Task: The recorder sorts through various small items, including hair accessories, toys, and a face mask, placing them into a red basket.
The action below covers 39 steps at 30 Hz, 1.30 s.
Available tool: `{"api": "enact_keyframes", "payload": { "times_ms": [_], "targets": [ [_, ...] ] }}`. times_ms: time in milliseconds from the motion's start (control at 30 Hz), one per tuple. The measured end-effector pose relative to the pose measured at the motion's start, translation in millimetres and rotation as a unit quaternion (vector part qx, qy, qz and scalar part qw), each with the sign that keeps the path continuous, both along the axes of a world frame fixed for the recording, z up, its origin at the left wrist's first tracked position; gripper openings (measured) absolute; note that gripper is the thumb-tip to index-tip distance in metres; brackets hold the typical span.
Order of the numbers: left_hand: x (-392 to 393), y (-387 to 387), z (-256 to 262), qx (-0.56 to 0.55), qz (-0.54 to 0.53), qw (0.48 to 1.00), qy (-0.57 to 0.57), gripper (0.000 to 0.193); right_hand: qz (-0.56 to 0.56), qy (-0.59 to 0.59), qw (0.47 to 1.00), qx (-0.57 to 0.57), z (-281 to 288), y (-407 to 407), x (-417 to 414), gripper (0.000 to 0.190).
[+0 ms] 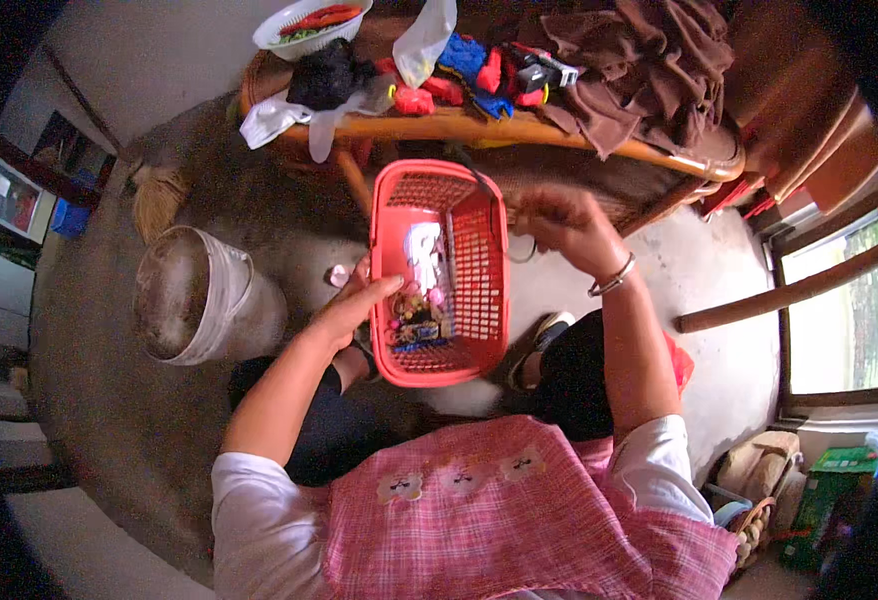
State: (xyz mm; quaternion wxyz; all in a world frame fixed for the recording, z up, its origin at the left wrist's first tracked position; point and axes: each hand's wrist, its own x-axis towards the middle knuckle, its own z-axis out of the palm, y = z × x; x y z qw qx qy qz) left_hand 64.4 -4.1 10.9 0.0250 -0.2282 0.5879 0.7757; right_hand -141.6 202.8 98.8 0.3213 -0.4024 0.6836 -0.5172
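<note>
A red plastic basket (440,375) with latticed sides is tilted so that its inside faces me. Small items (416,315), some pink and one blue, lie at its lower end beside a shiny clear or white piece. My left hand (356,300) grips the basket's left rim, thumb over the edge. My right hand (563,225), blurred, is just right of the basket's right rim, its fingers bent. A thin dark cord or strap runs along that rim, and a thin loop hangs below the fingers. Whether the right hand holds either is unclear.
Ahead stands a wooden-edged bench (439,129) bearing a brown cloth (634,75), red and blue items, a plastic bag (424,45) and a white colander (311,30). A lidded white bucket (206,292) and a straw broom (160,199) are at the left. A pinkish object (338,275) lies on the floor.
</note>
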Motion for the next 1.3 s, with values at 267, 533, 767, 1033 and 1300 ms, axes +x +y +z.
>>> {"api": "enact_keyframes", "payload": {
  "times_ms": [267, 533, 767, 1033, 1300],
  "targets": [
    [-5, 10, 12, -0.012, 0.024, 1.0, 0.011, 0.059, -0.14, 0.156, 0.969, -0.13, 18, -92, -94, 0.03],
    [-7, 10, 26, -0.023, 0.012, 0.998, 0.049, 0.058, -0.076, 0.341, 0.92, -0.179, 13, -92, -59, 0.026],
    [-15, 17, 23, -0.049, -0.016, 0.999, 0.019, 0.061, 0.097, 0.693, 0.706, 0.109, -104, -83, 1, 0.016],
    [-24, 14, 3, -0.073, -0.028, 0.996, -0.035, 0.065, 0.114, 0.674, 0.685, 0.252, -125, -84, 7, 0.019],
    [-24, 3, -13, -0.036, -0.052, 0.998, -0.012, 0.054, 0.154, 0.638, 0.69, 0.304, -142, -85, -2, 0.025]
  ]
}}
